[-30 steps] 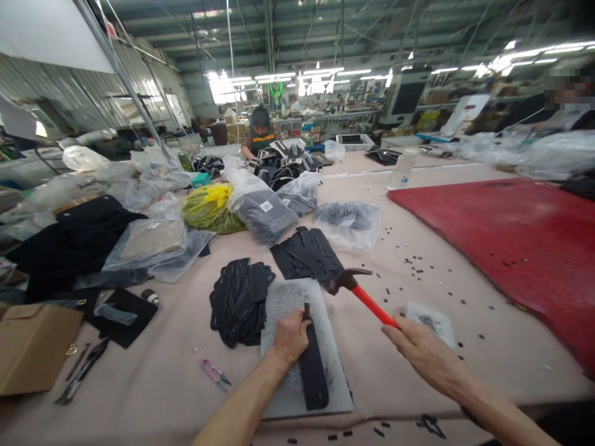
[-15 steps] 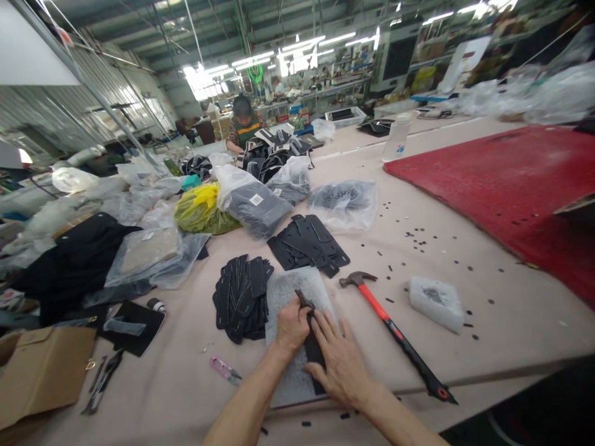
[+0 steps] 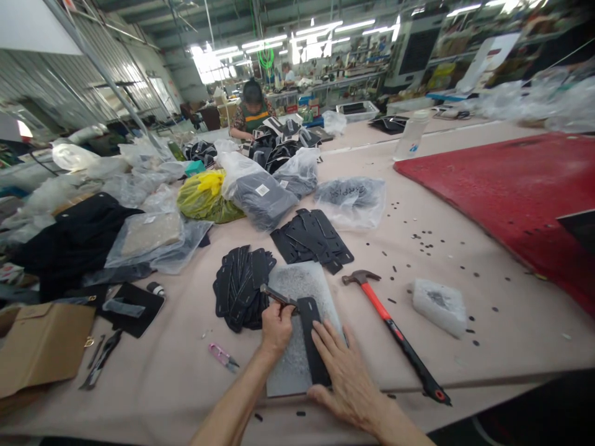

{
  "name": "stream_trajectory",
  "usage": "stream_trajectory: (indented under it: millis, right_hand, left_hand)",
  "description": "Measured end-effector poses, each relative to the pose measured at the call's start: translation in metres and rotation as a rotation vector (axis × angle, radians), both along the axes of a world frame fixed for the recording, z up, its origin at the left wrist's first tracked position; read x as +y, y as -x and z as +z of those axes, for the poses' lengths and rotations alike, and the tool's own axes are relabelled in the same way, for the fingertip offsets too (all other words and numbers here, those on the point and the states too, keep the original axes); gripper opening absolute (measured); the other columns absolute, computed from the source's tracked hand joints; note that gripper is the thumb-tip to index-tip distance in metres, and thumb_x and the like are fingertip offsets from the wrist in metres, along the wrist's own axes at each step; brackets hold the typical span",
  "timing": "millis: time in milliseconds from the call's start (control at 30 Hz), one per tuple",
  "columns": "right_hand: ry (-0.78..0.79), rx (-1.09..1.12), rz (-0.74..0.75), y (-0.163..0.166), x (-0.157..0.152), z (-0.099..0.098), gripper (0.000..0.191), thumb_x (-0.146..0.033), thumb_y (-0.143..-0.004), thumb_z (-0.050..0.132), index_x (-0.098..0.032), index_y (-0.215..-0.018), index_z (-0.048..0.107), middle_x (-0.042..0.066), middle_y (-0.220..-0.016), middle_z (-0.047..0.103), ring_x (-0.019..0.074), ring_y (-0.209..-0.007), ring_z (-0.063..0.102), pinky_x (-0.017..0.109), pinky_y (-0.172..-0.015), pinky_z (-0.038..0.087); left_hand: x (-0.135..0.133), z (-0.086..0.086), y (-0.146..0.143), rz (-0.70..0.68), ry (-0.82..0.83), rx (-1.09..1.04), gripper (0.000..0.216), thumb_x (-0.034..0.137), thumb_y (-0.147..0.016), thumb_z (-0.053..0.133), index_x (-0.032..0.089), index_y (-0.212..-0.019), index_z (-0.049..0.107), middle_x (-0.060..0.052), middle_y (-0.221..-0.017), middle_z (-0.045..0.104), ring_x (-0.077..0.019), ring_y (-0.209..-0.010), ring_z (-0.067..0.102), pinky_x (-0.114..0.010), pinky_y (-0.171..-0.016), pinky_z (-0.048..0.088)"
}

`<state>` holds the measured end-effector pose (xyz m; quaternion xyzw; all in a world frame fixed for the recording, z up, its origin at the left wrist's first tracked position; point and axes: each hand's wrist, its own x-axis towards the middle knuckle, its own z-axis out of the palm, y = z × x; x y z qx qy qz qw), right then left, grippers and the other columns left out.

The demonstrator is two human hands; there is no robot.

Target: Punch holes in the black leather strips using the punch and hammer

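My left hand (image 3: 277, 331) is closed on a metal hole punch (image 3: 275, 295), which lies slanted with one end close to the black strip (image 3: 312, 334). That strip, with a small slot near its far end, rests on a grey-white speckled board (image 3: 286, 384). Fingers outstretched, my right hand (image 3: 346, 375) lies over the strip's right edge. To the right of the board is a claw hammer (image 3: 385, 316) with a red and black handle. Fanned black pieces (image 3: 242, 290) lie left of the board, and a second pile of black pieces (image 3: 312, 238) lies beyond it.
A whitish block (image 3: 439, 306) sits right of the hammer, among scattered small black bits. Pink thread snips (image 3: 222, 356) lie at left. Bagged goods (image 3: 260, 195) stand farther back. A red sheet (image 3: 502, 179) covers the right side. Across the table sits a person (image 3: 253, 111).
The punch has come off the strip and tipped over to the left with my left hand. My right hand stays on the strip. The view has shifted slightly.
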<state>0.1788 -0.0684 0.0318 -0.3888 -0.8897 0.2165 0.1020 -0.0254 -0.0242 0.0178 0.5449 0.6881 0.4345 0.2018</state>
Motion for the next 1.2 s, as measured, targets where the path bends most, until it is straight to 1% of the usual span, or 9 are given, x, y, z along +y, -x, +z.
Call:
stream_trajectory:
  millis: [67,167,233,300,400,533,867,1033,1200]
  right_hand:
    - [-0.015,0.03,-0.062,0.005,0.01,0.002,0.07,-0.052,-0.085,0.053,-0.018,-0.144,0.04,0.015,-0.149,0.038,0.0353,-0.138,0.028,0.059,-0.112,0.014]
    - [-0.057,0.088,-0.25,0.017,0.039,0.006,0.037,-0.029,-0.09,0.045,-0.02,-0.124,0.058,0.012,-0.125,0.057,0.0274,-0.117,0.049,0.047,-0.101,0.032]
    - [-0.068,0.092,-0.33,0.025,0.059,0.009,0.029,-0.02,-0.088,0.045,-0.023,-0.112,0.063,0.009,-0.111,0.06,0.0241,-0.105,0.052,0.041,-0.092,0.037]
    - [-0.069,0.063,-0.345,0.031,0.073,0.01,0.024,-0.018,-0.086,0.049,-0.024,-0.102,0.065,0.006,-0.103,0.06,0.0233,-0.101,0.052,0.038,-0.087,0.037]
    - [-0.071,0.018,-0.338,0.037,0.081,0.01,0.02,-0.017,-0.084,0.052,-0.024,-0.096,0.066,0.006,-0.1,0.059,0.0233,-0.1,0.05,0.036,-0.084,0.035]
    - [-0.073,0.012,-0.35,0.041,0.077,0.007,0.023,-0.013,-0.082,0.053,-0.024,-0.099,0.065,0.006,-0.1,0.06,0.0236,-0.099,0.05,0.037,-0.086,0.034]
    - [-0.094,0.053,-0.516,0.057,0.069,-0.002,0.019,-0.015,-0.083,0.05,-0.022,-0.095,0.063,0.008,-0.105,0.06,0.0256,-0.101,0.049,0.04,-0.086,0.036]
    - [-0.068,0.056,-0.514,0.058,0.074,-0.005,0.013,-0.012,-0.079,0.051,-0.021,-0.08,0.061,0.008,-0.102,0.06,0.0253,-0.097,0.049,0.04,-0.084,0.037]
    - [-0.067,0.316,-0.454,0.049,0.06,-0.007,0.012,-0.017,-0.082,0.048,-0.021,-0.073,0.055,0.006,-0.093,0.061,0.022,-0.093,0.052,0.038,-0.086,0.04]
  left_hand:
    - [-0.003,-0.003,-0.002,-0.014,-0.011,-0.035,0.02,0.028,-0.085,0.052,0.017,-0.084,0.069,-0.008,-0.085,0.074,-0.0215,-0.082,0.069,-0.031,-0.077,0.053]
    - [-0.004,-0.004,-0.002,-0.119,-0.009,-0.084,0.022,0.025,-0.086,0.049,0.019,-0.089,0.07,-0.007,-0.091,0.074,-0.0213,-0.09,0.069,-0.032,-0.084,0.053]
    - [-0.004,-0.004,0.0,-0.209,0.018,-0.08,0.022,0.021,-0.085,0.049,0.02,-0.093,0.07,-0.006,-0.093,0.074,-0.0206,-0.092,0.068,-0.032,-0.087,0.053]
    - [-0.004,-0.005,0.001,-0.257,0.048,-0.054,0.023,0.018,-0.084,0.049,0.02,-0.093,0.07,-0.006,-0.093,0.074,-0.0202,-0.091,0.068,-0.032,-0.087,0.053]
    - [-0.003,-0.006,0.002,-0.247,0.054,-0.022,0.024,0.016,-0.085,0.048,0.019,-0.093,0.07,-0.006,-0.091,0.074,-0.0196,-0.088,0.069,-0.03,-0.085,0.054]
    - [-0.002,-0.007,0.002,-0.245,0.02,0.036,0.023,0.017,-0.086,0.048,0.018,-0.086,0.071,-0.007,-0.09,0.074,-0.0198,-0.086,0.069,-0.029,-0.08,0.054]
    - [-0.003,-0.012,0.001,-0.247,0.011,0.087,0.022,0.017,-0.086,0.047,0.018,-0.089,0.069,-0.007,-0.088,0.073,-0.019,-0.086,0.069,-0.027,-0.08,0.053]
    - [-0.003,-0.011,0.001,-0.225,0.033,0.123,0.02,0.016,-0.084,0.047,0.018,-0.088,0.066,-0.006,-0.082,0.072,-0.0187,-0.08,0.069,-0.026,-0.073,0.052]
    - [-0.002,-0.007,0.0,-0.22,0.048,0.164,0.018,0.017,-0.084,0.047,0.019,-0.087,0.065,-0.005,-0.082,0.073,-0.0191,-0.076,0.069,-0.027,-0.071,0.052]
